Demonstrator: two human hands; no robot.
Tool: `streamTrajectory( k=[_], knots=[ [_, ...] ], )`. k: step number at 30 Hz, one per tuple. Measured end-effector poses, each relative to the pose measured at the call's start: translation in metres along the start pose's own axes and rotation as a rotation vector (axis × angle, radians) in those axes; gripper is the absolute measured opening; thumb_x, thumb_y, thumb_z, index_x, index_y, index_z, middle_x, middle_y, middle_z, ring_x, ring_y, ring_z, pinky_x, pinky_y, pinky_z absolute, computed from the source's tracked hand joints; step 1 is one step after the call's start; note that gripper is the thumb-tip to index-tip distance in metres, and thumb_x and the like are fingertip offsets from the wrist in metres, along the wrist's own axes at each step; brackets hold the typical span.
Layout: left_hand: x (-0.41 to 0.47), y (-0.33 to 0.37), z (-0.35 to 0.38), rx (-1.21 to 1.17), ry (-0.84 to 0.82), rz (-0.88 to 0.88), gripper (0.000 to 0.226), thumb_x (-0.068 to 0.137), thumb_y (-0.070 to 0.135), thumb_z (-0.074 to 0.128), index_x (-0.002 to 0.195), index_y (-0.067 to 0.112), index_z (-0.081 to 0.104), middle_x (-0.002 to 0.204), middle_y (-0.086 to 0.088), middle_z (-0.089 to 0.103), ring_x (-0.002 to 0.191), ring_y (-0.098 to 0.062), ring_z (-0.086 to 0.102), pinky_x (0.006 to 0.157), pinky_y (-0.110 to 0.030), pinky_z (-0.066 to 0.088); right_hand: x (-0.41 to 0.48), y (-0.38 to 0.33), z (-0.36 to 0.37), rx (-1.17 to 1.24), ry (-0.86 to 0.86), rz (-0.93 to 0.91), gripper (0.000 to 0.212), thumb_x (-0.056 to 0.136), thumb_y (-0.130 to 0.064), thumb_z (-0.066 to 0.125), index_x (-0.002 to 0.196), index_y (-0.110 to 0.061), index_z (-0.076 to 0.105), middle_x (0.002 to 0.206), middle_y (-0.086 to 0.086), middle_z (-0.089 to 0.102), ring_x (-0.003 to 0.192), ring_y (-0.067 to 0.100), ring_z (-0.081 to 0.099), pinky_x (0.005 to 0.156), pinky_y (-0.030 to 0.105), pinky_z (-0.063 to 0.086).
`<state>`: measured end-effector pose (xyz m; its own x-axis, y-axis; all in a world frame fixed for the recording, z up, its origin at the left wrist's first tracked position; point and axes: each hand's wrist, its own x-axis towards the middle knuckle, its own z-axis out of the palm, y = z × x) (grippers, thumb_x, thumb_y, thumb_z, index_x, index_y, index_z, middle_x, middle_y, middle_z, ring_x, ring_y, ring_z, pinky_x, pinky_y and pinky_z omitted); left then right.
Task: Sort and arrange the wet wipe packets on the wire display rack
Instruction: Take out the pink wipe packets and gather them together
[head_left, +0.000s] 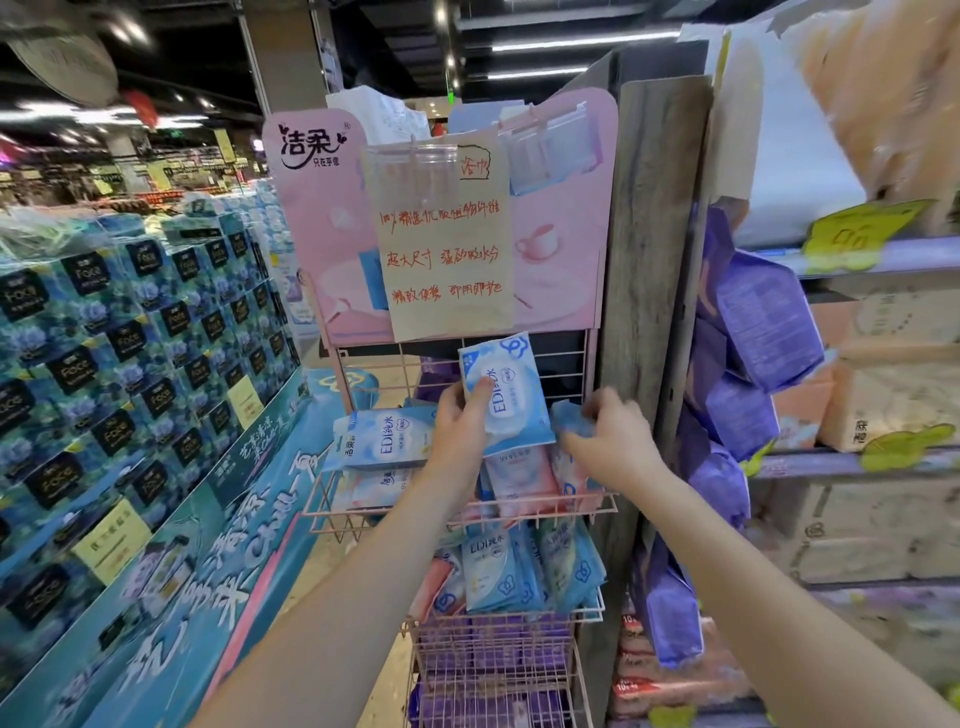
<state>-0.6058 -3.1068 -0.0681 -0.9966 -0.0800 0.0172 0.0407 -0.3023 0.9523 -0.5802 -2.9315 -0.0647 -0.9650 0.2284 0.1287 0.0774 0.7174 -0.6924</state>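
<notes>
Pink wire rack (470, 512), three baskets stacked. Top basket: blue packet (382, 439) lying flat at left w/ "EDI" print, pinkish packets (522, 480) standing on edge at centre and right. Left hand (460, 428) gripping an upright blue packet (511, 387) above that basket, thumb pressed on its white oval label, fingers behind. Right hand (610, 434) just beside it, fingers pinched on a small crumpled blue packet (569, 418) at basket's right end. Middle basket: glossy blue packets (491, 571) w/ flower shapes, standing, plus one pink at left. Bottom basket: purple packs (488, 652) behind thin wire grid. Above, pink card header (311, 218) w/ handwritten paper sign (447, 249), red lettering. Soft purple bags (763, 322) hanging at right.
</notes>
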Motion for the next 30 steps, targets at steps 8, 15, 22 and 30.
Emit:
streamTrajectory(
  k=[8,15,22,30],
  knots=[
    [-0.010,0.005,0.014,0.259,-0.017,-0.010,0.040,0.101,0.039,0.063,0.126,0.014,0.044,0.118,-0.002,0.067,0.095,-0.009,0.067,0.063,-0.019,0.052,0.002,0.000,-0.019,0.272,-0.080,-0.053,0.041,0.091,-0.013,0.057,0.132,-0.017,0.060,0.107,0.000,0.068,0.097,0.019,0.064,0.090,0.037,0.053],
    [-0.015,0.017,0.029,0.311,-0.116,0.150,0.033,0.103,0.039,0.060,0.125,0.015,0.053,0.104,0.004,0.069,0.089,-0.006,0.069,0.074,-0.025,0.051,-0.003,-0.011,-0.024,0.667,-0.143,-0.084,0.046,0.087,-0.036,0.080,0.126,-0.023,0.059,0.112,-0.002,0.075,0.095,0.015,0.076,0.085,0.037,0.062],
    [0.006,0.040,-0.017,1.343,-0.168,0.426,0.054,0.086,0.035,0.055,0.138,0.020,0.054,0.134,-0.006,0.058,0.123,-0.027,0.059,0.108,-0.047,0.045,0.004,-0.008,-0.038,0.130,-0.105,0.044,0.054,0.083,-0.060,0.072,0.114,-0.023,0.048,0.107,0.000,0.067,0.093,0.019,0.068,0.078,0.034,0.055],
    [0.013,0.033,-0.025,1.564,-0.239,0.308,0.074,0.088,0.034,0.061,0.155,0.013,0.036,0.147,-0.015,0.046,0.138,-0.037,0.043,0.118,-0.046,0.031,0.004,-0.012,-0.038,0.111,-0.109,0.038,0.061,0.092,-0.049,0.066,0.137,-0.011,0.052,0.115,0.004,0.063,0.098,0.021,0.058,0.080,0.031,0.045]
  ],
)
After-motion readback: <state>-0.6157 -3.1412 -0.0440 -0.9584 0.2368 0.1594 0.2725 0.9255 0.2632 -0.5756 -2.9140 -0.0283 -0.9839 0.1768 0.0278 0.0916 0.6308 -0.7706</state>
